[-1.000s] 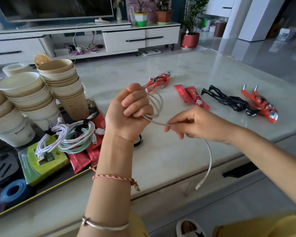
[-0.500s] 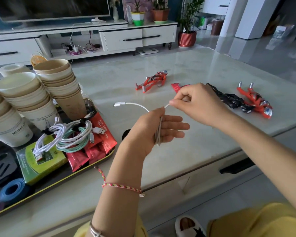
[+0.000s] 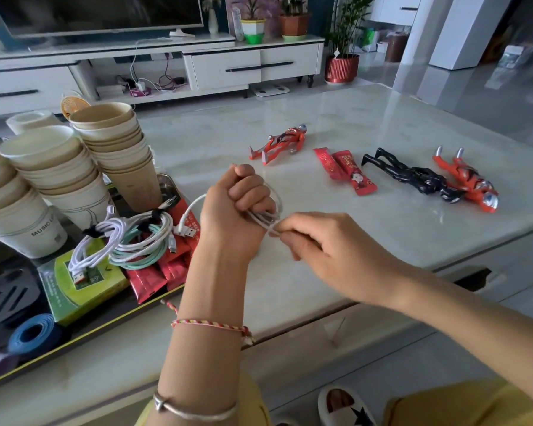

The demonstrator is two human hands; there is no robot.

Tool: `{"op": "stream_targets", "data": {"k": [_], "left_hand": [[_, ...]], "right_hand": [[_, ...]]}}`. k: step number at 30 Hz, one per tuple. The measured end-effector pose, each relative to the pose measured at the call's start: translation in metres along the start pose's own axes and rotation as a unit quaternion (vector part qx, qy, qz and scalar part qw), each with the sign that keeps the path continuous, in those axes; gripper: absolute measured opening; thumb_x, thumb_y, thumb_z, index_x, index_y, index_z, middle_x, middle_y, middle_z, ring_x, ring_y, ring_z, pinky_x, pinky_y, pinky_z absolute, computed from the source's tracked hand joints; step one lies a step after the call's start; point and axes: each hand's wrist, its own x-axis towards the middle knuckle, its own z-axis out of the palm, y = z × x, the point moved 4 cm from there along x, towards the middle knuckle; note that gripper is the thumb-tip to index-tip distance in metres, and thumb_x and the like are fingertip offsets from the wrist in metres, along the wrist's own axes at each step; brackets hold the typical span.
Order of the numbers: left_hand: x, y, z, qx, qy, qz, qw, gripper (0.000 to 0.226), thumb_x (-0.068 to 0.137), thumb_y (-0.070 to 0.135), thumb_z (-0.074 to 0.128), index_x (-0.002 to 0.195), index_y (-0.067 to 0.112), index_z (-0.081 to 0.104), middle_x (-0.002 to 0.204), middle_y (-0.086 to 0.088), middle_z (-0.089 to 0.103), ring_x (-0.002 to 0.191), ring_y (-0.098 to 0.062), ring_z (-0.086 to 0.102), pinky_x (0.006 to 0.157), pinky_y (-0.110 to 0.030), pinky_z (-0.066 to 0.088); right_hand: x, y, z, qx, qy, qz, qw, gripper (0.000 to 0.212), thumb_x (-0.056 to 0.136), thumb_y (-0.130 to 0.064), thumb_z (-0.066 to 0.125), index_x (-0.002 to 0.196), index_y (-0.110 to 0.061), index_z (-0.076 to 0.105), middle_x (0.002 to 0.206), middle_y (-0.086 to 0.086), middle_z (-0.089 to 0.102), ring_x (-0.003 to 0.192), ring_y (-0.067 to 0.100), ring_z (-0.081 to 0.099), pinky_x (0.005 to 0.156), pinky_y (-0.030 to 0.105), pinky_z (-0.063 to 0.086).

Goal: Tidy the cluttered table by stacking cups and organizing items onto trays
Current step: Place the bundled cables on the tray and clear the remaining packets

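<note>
glossy marble table [image 3: 336, 118], matt paper cups [image 3: 117, 142]

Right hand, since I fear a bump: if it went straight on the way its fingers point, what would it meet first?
The right hand, pinching the thin white cable, points left, so it would probably first meet the left hand that grips the cable's coil, though depth is unclear.

On my left, a tray [image 3: 105, 329] sits on the worktop [image 3: 351, 118] with stacked cups [image 3: 117, 149] at its far side. In front of the cups, coiled cables [image 3: 136, 238] rest on a box [image 3: 83, 290] and a heap of sachets [image 3: 154, 279]. To the right of the tray and farther back, I find a first figure [image 3: 279, 144], two loose sachets [image 3: 345, 170], then a second figure [image 3: 413, 176] and a third figure [image 3: 465, 179] side by side. Over the near middle, my left hand [image 3: 234, 210] and right hand [image 3: 326, 241] meet on a loose cable [image 3: 268, 218].
</note>
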Motion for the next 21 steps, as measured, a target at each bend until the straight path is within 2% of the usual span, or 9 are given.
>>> {"op": "stream_targets", "data": {"k": [2, 4, 6, 10, 12, 15, 18, 21], "left_hand": [[-0.004, -0.001, 0.005, -0.011, -0.061, -0.029, 0.998, 0.036, 0.095, 0.021, 0.027, 0.061, 0.020, 0.038, 0.035, 0.006, 0.019, 0.030, -0.009, 0.013, 0.037, -0.015, 0.016], [-0.008, -0.006, 0.012, 0.000, -0.111, -0.056, 0.992, 0.032, 0.087, 0.022, 0.034, 0.055, 0.021, 0.034, 0.040, 0.009, 0.011, 0.033, -0.009, 0.009, 0.036, -0.018, 0.015], [-0.010, -0.013, 0.018, 0.030, -0.151, -0.068, 0.986, 0.034, 0.084, 0.026, 0.035, 0.052, 0.026, 0.025, 0.040, 0.010, 0.010, 0.033, -0.010, 0.008, 0.036, -0.020, 0.015], [-0.007, -0.016, 0.019, 0.032, -0.156, -0.035, 0.987, 0.042, 0.086, 0.029, 0.032, 0.047, 0.026, 0.017, 0.037, 0.009, 0.008, 0.031, -0.011, 0.007, 0.035, -0.019, 0.014], [-0.006, -0.016, 0.020, 0.017, -0.149, -0.016, 0.989, 0.044, 0.087, 0.028, 0.031, 0.045, 0.026, 0.016, 0.036, 0.008, 0.007, 0.031, -0.010, 0.006, 0.034, -0.020, 0.012], [-0.006, -0.026, 0.023, 0.041, -0.139, -0.007, 0.989, 0.047, 0.089, 0.027, 0.026, 0.043, 0.027, 0.015, 0.033, 0.007, 0.008, 0.031, -0.010, 0.005, 0.034, -0.022, 0.009], [-0.005, -0.041, 0.027, 0.093, -0.116, -0.018, 0.989, 0.059, 0.095, 0.026, 0.022, 0.035, 0.026, 0.024, 0.027, 0.008, 0.019, 0.031, -0.011, 0.004, 0.036, -0.022, 0.005], [-0.004, -0.050, 0.027, 0.110, -0.055, -0.025, 0.992, 0.060, 0.095, 0.027, 0.028, 0.035, 0.022, 0.030, 0.031, 0.007, 0.022, 0.029, -0.008, 0.014, 0.035, -0.021, 0.011]], "right_hand": [[0.003, 0.022, -0.005, 0.131, -0.040, 0.107, 0.985, 0.016, 0.089, -0.020, 0.061, 0.077, -0.010, 0.065, 0.053, -0.010, 0.054, 0.045, 0.002, 0.045, 0.046, 0.012, 0.035], [0.002, 0.041, -0.011, 0.227, -0.050, 0.218, 0.948, 0.019, 0.074, -0.027, 0.070, 0.070, -0.011, 0.061, 0.047, -0.008, 0.052, 0.040, 0.003, 0.041, 0.040, 0.013, 0.031], [0.001, 0.053, -0.014, 0.311, -0.035, 0.288, 0.905, 0.025, 0.061, -0.030, 0.073, 0.068, -0.012, 0.057, 0.045, -0.006, 0.049, 0.041, 0.006, 0.040, 0.040, 0.015, 0.031], [0.001, 0.056, -0.006, 0.514, 0.010, 0.337, 0.789, 0.012, 0.064, -0.022, 0.067, 0.067, -0.011, 0.065, 0.061, -0.001, 0.066, 0.055, 0.007, 0.061, 0.049, 0.015, 0.048], [0.003, 0.050, 0.001, 0.570, 0.040, 0.338, 0.748, 0.014, 0.078, -0.021, 0.061, 0.075, -0.008, 0.065, 0.064, 0.003, 0.068, 0.057, 0.010, 0.065, 0.053, 0.018, 0.052], [0.003, 0.044, 0.006, 0.553, 0.119, 0.362, 0.741, 0.028, 0.097, -0.020, 0.044, 0.075, -0.011, 0.060, 0.056, 0.000, 0.065, 0.050, 0.010, 0.061, 0.052, 0.023, 0.052], [0.003, 0.044, 0.004, 0.452, 0.230, 0.380, 0.773, 0.041, 0.099, -0.032, 0.037, 0.067, -0.016, 0.057, 0.051, -0.003, 0.059, 0.055, 0.013, 0.056, 0.058, 0.029, 0.050], [0.005, 0.043, 0.008, 0.379, 0.285, 0.384, 0.792, 0.041, 0.099, -0.033, 0.036, 0.067, -0.016, 0.055, 0.058, 0.000, 0.057, 0.059, 0.012, 0.056, 0.066, 0.031, 0.047]]}}
